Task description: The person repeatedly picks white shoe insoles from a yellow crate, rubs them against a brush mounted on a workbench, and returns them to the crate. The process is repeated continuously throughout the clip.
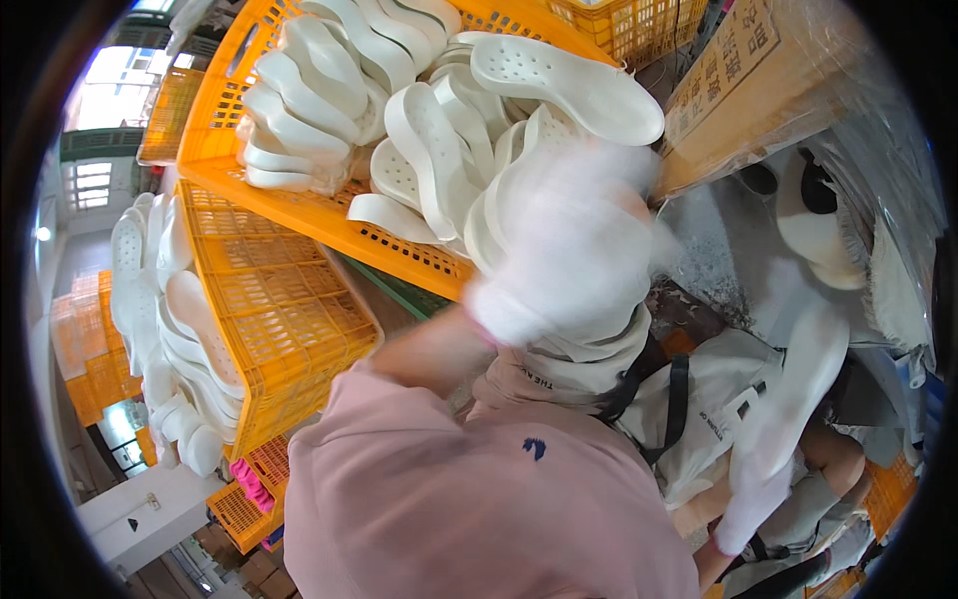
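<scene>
A pink sleeve (469,499) fills the foreground, below the orange crate (215,140) of white insoles (419,130) that anchors the scene. The left hand (569,250), in a white glove and blurred by motion, is raised just beside the crate's near right corner, over a stack of insoles (589,349) at the person's chest; whether its fingers are spread or gripping cannot be told from the blur. The right hand (773,449), also gloved in white, sits lower and well to the right of the crate, its fingers closed around one long white insole (813,359) that stands nearly upright. A white apron with black straps (699,399) lies between the two hands. To the left of the crate, a second orange crate (269,309) holds more insoles on edge. Behind the crate to the right, a cardboard box (738,90) in clear plastic leans in.
</scene>
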`<state>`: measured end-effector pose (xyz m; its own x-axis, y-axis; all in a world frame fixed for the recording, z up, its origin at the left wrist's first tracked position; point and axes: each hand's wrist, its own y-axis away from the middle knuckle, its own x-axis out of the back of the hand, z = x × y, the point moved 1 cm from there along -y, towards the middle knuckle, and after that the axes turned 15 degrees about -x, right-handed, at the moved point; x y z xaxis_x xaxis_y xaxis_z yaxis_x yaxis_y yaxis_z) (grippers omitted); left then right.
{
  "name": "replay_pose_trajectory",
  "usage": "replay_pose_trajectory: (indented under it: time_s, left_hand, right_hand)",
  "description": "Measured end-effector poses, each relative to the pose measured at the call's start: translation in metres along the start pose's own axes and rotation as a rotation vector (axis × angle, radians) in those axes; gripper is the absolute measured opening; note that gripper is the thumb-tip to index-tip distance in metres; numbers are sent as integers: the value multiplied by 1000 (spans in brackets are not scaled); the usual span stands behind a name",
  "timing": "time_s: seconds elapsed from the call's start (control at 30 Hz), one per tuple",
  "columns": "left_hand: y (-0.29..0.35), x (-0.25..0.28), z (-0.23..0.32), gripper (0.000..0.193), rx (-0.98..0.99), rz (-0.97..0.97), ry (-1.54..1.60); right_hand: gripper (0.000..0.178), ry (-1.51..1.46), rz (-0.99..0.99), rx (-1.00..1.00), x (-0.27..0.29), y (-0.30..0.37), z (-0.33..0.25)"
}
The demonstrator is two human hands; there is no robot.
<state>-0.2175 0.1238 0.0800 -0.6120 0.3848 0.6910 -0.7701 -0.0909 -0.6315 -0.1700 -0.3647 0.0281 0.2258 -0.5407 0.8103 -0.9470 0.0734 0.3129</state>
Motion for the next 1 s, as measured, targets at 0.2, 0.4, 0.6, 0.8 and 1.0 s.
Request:
replay_pose_trajectory:
  time_s: [0.2, 0.4, 0.6, 0.8, 1.0]
  left_hand:
    - [42, 133, -206, 50, 906, -4, -18]
    - [4, 160, -61, 34, 223, 459, -38]
    - [16, -139, 110, 48, 1420, 207, 1714]
    - [-43, -297, 169, 36, 1089, -57, 1835]
    - [-127, -249, 70, 52, 292, -622, 728]
  right_hand:
    - [41, 501, -104, -163, -6, 66, 102]
    - [41, -376, -142, -70, -29, 63, -71]
    - [50, -252, -38, 128, -3, 54, -130]
    - [53, -496, 360, 41, 33, 32, -150]
    - [28, -251, 269, 356, 10, -143, -155]
